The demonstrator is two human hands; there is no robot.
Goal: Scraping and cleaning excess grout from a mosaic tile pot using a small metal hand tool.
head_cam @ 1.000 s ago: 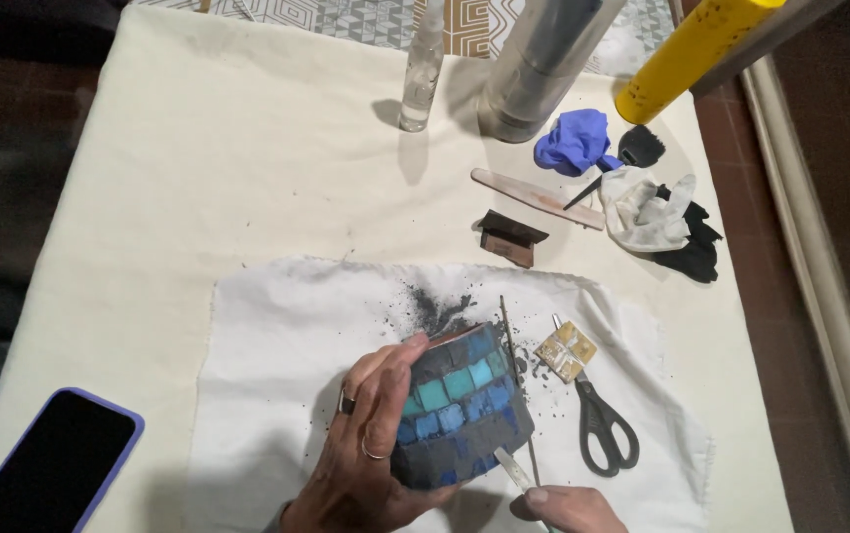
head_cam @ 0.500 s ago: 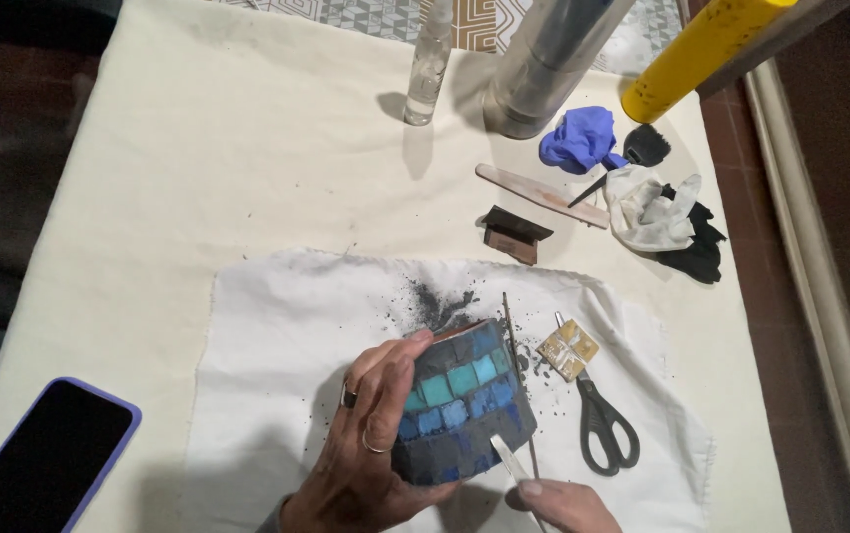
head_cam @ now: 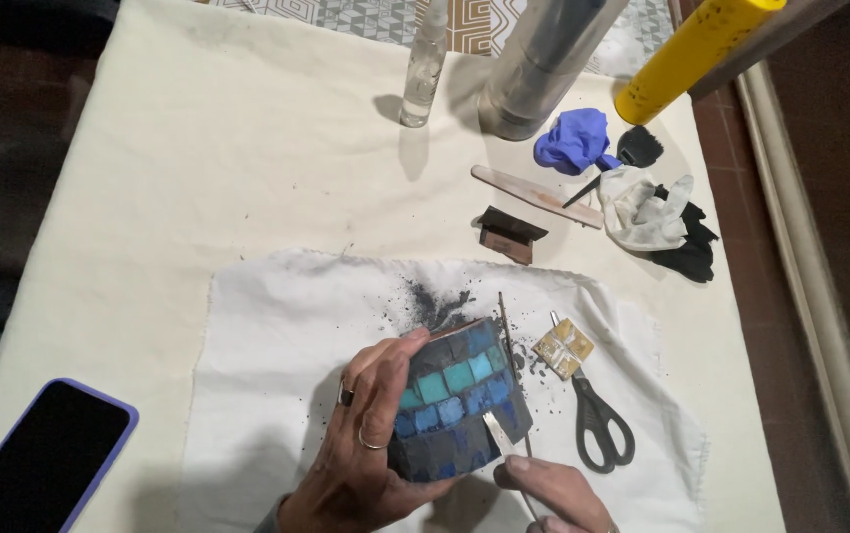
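- The left hand (head_cam: 371, 454) is wrapped round the left edge of a small mosaic panel (head_cam: 457, 400) of blue and turquoise square tiles, thumb on the face and fingers behind, and holds it tilted up off the white cloth (head_cam: 277, 336).
- The right hand (head_cam: 553, 494) is closed in a pinch on a slim metal scraping tool (head_cam: 497, 432), whose flat tip rests on the panel's lower right tiles.
- To do this well, in my judgement, the tool wants a shallow angle and short strokes along the joints, with the left hand bracing the panel so that it does not twist; the work should stay over the cloth, so that the dark dust (head_cam: 435, 301) lands there.
- Just right of the panel lie a thin metal rod (head_cam: 507, 331), a small yellowish tile piece (head_cam: 563, 347) and black-handled scissors (head_cam: 598, 419).
- Further up the cream table cover (head_cam: 198, 148) are a small brown block (head_cam: 507, 232), a flat wooden stick (head_cam: 534, 194), a blue glove (head_cam: 573, 140) and white and black rags (head_cam: 657, 217).
- Containers: a small clear bottle (head_cam: 423, 69), its contents not discernible; a grey metal cylinder (head_cam: 539, 64) and a yellow tube (head_cam: 692, 54), both opaque.
- A dark phone in a purple case (head_cam: 45, 464) lies at lower left.
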